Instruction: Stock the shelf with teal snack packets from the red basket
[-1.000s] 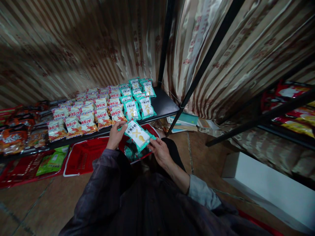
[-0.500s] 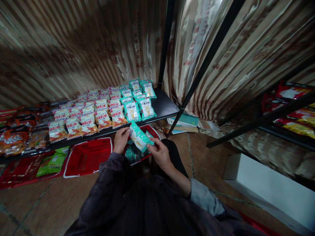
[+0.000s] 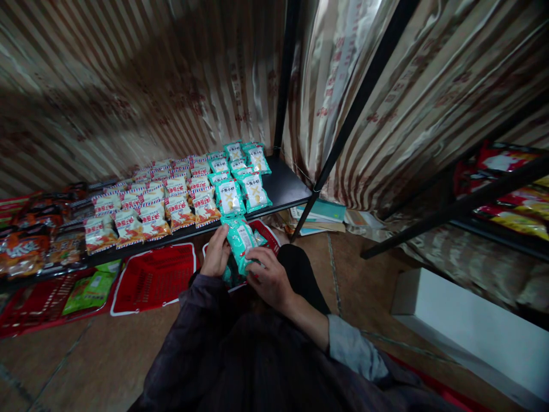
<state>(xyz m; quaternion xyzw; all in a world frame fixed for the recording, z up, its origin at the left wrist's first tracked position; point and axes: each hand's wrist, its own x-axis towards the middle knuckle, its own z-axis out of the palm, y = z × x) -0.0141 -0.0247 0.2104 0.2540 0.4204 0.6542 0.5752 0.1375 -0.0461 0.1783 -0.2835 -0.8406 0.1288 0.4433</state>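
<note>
A teal snack bag (image 3: pixel 240 236) is held up over the red basket, its plainer printed side facing me. My left hand (image 3: pixel 215 256) grips it along the left edge, thumb near the top. My right hand (image 3: pixel 271 277) has its fingers bent against the lower right part of the bag. Beneath, more teal bags (image 3: pixel 231 273) lie in the red basket (image 3: pixel 271 236), partly hidden by my hands. Just beyond, several matching teal bags (image 3: pixel 256 191) stand in rows on the black shelf (image 3: pixel 285 180).
White and orange snack bags (image 3: pixel 155 220) fill the shelf further left, beside darker packets (image 3: pixel 32 243). An empty red basket (image 3: pixel 156 274) and green packets (image 3: pixel 92 292) sit below. Black posts (image 3: pixel 338 134) rise at the right, near papers (image 3: pixel 319 212) and a white box (image 3: pixel 476 332).
The teal bag has been turned over, from its white picture side to its plainer side, and stands more upright. My right hand has shifted slightly left along it.
</note>
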